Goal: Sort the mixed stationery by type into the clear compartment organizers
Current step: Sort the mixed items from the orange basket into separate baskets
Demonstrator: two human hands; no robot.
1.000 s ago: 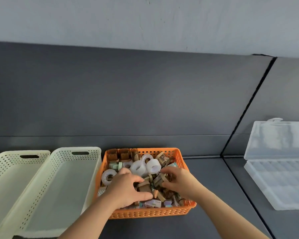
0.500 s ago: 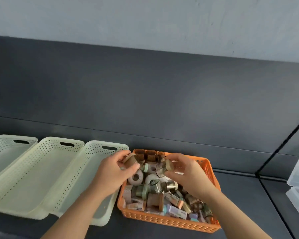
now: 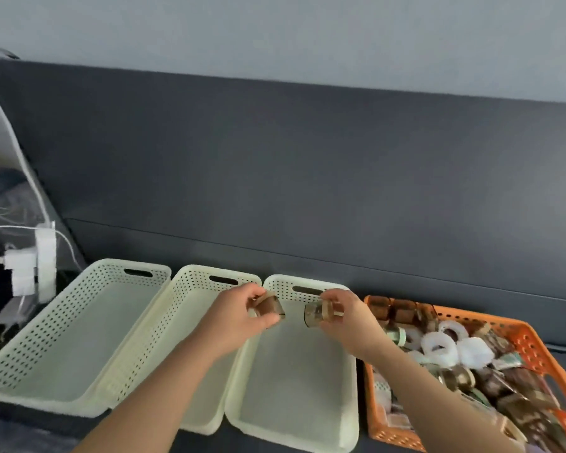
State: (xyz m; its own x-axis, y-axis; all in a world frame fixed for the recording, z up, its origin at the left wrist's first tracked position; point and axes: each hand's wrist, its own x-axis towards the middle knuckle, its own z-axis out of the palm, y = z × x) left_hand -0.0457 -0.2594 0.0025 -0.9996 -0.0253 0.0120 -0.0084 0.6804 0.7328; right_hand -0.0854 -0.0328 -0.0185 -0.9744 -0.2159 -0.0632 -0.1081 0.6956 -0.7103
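My left hand (image 3: 239,317) with its brown roll (image 3: 268,305) and my right hand (image 3: 347,317) with a second roll (image 3: 319,312) hang over the far end of the right cream basket (image 3: 294,380), lower middle of the frame, with a narrow gap between them. Straight below, that basket's floor is bare. The left cream basket (image 3: 79,348) lies open; my left forearm crosses the middle cream basket (image 3: 190,289). At lower right the orange basket (image 3: 530,335) is heaped full. The dark back panel (image 3: 307,174) closes the far side, and a power strip (image 3: 45,259) crowds the left edge.
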